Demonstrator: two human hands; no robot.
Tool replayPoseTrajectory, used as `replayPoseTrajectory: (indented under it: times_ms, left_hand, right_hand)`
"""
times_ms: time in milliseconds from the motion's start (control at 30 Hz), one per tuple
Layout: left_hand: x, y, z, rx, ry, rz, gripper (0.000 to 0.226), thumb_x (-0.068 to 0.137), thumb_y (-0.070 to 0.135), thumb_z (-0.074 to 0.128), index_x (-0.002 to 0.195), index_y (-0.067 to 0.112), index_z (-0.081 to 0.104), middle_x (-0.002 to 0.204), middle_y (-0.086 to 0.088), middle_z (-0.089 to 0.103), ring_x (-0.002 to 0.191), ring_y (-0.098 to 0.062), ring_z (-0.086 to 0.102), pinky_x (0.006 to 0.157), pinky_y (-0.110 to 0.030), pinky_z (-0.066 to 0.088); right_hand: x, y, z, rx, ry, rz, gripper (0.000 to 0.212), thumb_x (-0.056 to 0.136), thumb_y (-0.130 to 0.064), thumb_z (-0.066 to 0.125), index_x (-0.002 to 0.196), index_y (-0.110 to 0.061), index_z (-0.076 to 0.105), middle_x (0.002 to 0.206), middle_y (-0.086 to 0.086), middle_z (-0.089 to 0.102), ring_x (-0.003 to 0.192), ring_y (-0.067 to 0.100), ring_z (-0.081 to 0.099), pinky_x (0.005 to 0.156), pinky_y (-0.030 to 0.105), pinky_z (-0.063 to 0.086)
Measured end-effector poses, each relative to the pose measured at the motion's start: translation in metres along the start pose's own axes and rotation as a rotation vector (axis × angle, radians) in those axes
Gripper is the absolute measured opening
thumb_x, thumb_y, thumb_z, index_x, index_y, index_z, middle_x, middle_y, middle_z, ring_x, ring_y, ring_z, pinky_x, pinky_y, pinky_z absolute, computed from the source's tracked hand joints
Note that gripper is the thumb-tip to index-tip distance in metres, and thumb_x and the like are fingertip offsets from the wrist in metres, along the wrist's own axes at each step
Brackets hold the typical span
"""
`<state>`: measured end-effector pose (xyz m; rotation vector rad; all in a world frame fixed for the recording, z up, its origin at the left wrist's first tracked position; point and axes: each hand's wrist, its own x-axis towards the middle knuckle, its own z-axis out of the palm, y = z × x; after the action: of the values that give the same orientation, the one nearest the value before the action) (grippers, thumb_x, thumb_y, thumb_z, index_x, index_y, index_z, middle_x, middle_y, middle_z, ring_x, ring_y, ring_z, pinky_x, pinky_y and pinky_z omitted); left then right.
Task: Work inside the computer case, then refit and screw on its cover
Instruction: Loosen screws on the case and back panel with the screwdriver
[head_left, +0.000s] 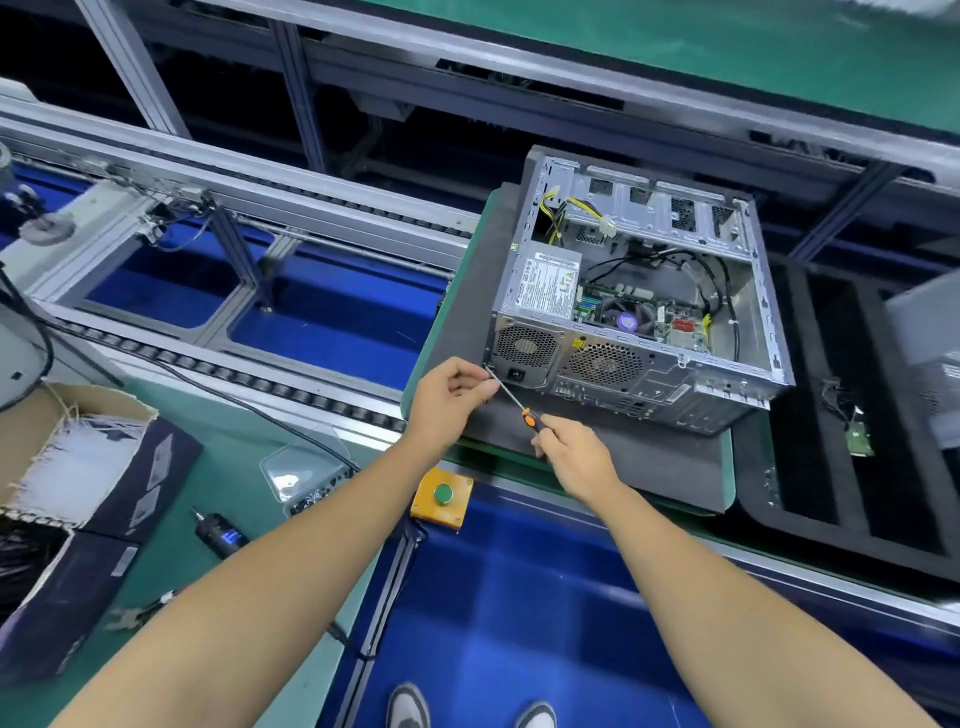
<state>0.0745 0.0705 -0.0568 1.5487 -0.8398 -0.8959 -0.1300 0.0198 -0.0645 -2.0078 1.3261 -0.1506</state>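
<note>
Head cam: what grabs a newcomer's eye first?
The open computer case on the dark mat, right of centre, cover off, board and cables exposed. Just in front, both hands work a screwdriver at its rear left corner: the right hand grips the orange-and-black handle, the left hand pinches the shaft near the tip. Below them sits a yellow box with a green button.

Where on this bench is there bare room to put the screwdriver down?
The dark mat lies bare between the computer case and its near edge, beside the right hand. Green bench near the screw tub is free. Crowded: the cardboard box corner.
</note>
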Motion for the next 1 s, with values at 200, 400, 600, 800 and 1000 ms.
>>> replayPoseTrajectory:
  times_ms: [200, 400, 600, 800, 1000]
  left_hand:
    - [-0.001, 0.000, -0.002, -0.174, 0.021, -0.052, 0.013, 0.092, 0.014, 0.075, 0.104, 0.016, 0.077, 0.089, 0.001, 0.076, 0.084, -0.006, 0.071, 0.078, -0.018, 0.055]
    - [-0.005, -0.005, 0.002, -0.282, 0.016, -0.157, 0.012, 0.094, 0.015, 0.072, 0.103, 0.021, 0.076, 0.089, 0.000, 0.078, 0.084, -0.009, 0.072, 0.078, -0.020, 0.057]
    - [-0.008, -0.007, 0.010, -0.371, -0.016, -0.264, 0.012, 0.093, 0.020, 0.073, 0.104, 0.021, 0.075, 0.088, 0.005, 0.077, 0.079, -0.003, 0.070, 0.068, -0.016, 0.052]
    - [-0.012, 0.000, 0.034, -0.609, -0.121, -0.467, 0.027, 0.090, 0.030, 0.076, 0.113, 0.015, 0.074, 0.091, 0.008, 0.076, 0.081, -0.004, 0.071, 0.068, -0.019, 0.052]
    - [-0.013, 0.015, 0.081, -0.596, -0.118, -0.501, 0.022, 0.093, 0.031, 0.074, 0.108, 0.015, 0.075, 0.094, 0.003, 0.077, 0.075, -0.006, 0.064, 0.065, -0.019, 0.049]
  right_hand:
    - [-0.011, -0.003, -0.003, 0.028, -0.014, 0.019, 0.029, 0.084, -0.038, 0.036, 0.067, -0.024, 0.055, 0.078, -0.026, 0.066, 0.080, 0.003, 0.060, 0.063, 0.027, 0.041]
    - [-0.016, 0.000, -0.002, 0.027, -0.028, 0.022, 0.027, 0.087, -0.035, 0.038, 0.067, -0.026, 0.053, 0.067, -0.038, 0.059, 0.064, -0.006, 0.055, 0.058, 0.028, 0.034]
    - [-0.022, 0.003, -0.001, 0.043, -0.002, 0.019, 0.028, 0.084, -0.039, 0.037, 0.065, -0.027, 0.053, 0.063, -0.024, 0.061, 0.060, 0.010, 0.053, 0.058, 0.031, 0.037]
    - [-0.033, 0.011, 0.000, 0.078, 0.061, 0.071, 0.025, 0.084, -0.038, 0.037, 0.068, -0.029, 0.053, 0.064, -0.023, 0.061, 0.062, 0.010, 0.054, 0.059, 0.032, 0.037]
    - [-0.051, 0.021, 0.003, 0.167, 0.208, 0.173, 0.018, 0.091, -0.037, 0.044, 0.081, -0.024, 0.037, 0.072, 0.003, 0.061, 0.069, 0.029, 0.053, 0.060, 0.036, 0.037]
